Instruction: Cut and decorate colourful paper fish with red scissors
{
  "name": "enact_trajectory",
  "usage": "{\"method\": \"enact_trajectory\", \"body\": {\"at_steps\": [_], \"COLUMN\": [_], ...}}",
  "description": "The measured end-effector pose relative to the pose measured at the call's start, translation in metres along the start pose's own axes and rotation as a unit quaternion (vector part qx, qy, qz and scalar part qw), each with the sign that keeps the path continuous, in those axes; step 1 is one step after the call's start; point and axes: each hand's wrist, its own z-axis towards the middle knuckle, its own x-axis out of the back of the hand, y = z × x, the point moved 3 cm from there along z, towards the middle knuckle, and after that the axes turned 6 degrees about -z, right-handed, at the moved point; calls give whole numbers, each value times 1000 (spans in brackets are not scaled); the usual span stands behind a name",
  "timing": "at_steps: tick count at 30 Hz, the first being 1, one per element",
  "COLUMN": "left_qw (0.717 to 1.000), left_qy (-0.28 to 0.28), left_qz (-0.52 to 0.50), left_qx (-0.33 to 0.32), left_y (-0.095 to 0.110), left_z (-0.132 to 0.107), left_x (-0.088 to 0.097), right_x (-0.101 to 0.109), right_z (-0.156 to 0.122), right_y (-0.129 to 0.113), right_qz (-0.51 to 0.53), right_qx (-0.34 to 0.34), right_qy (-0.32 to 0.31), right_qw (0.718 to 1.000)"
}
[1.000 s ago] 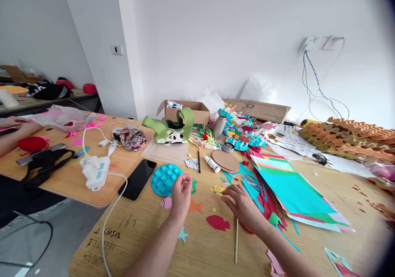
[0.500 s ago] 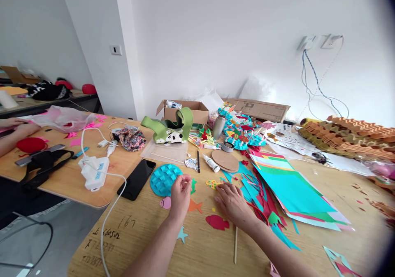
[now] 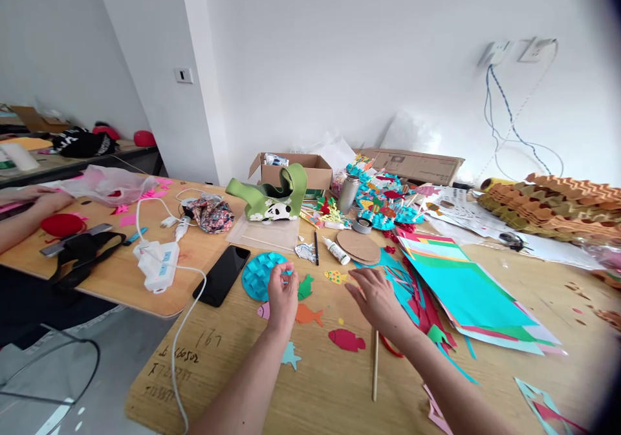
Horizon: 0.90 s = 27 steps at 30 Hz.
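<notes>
My left hand [image 3: 283, 296] hovers at the right edge of the blue woven-paper disc [image 3: 259, 276], its fingers curled in toward the thumb; anything between the fingertips is too small to make out. My right hand [image 3: 378, 299] is apart from it, fingers loosely extended and holding nothing visible, just right of a yellow spotted paper fish [image 3: 336, 277]. Between the hands and below them lie a green fish [image 3: 305, 287], an orange fish [image 3: 309, 315] and a red fish [image 3: 346, 340]. A pink fish [image 3: 263, 310] and a light blue cutout [image 3: 291, 356] are partly covered by my left arm.
A glue bottle [image 3: 336, 251], black pen [image 3: 317, 249] and cardboard disc [image 3: 359, 247] lie beyond my hands. Coloured sheets [image 3: 470, 293] and paper scraps are to the right. A wooden stick [image 3: 375, 367] lies in front. Left are a phone [image 3: 222, 276], power strip [image 3: 159, 265] and another person's hand [image 3: 51, 201].
My right hand has lifted back from beside the yellow fish, so more of the fish shows. My left hand has shifted slightly, uncovering the green fish. The whole view has shifted a little.
</notes>
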Motion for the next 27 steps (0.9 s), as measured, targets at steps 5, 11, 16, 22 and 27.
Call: {"method": "enact_trajectory", "body": {"at_steps": [5, 11, 16, 22, 27], "left_qw": [1000, 998, 994, 994, 996], "left_qy": [28, 4, -10, 8, 30], "left_qz": [13, 49, 62, 54, 34], "left_qx": [-4, -30, -85, -95, -81], "left_y": [4, 6, 11, 20, 22], "left_z": [6, 7, 7, 4, 3], "left_x": [5, 5, 5, 6, 8], "right_x": [31, 26, 6, 0, 1], "right_z": [-14, -31, -42, -50, -52], "right_y": [16, -3, -25, -26, -24], "right_qz": [108, 214, 227, 183, 157], "right_qx": [-68, -102, -26, 26, 27], "right_qy": [28, -25, -56, -91, -114], "right_qw": [991, 971, 972, 979, 981]}}
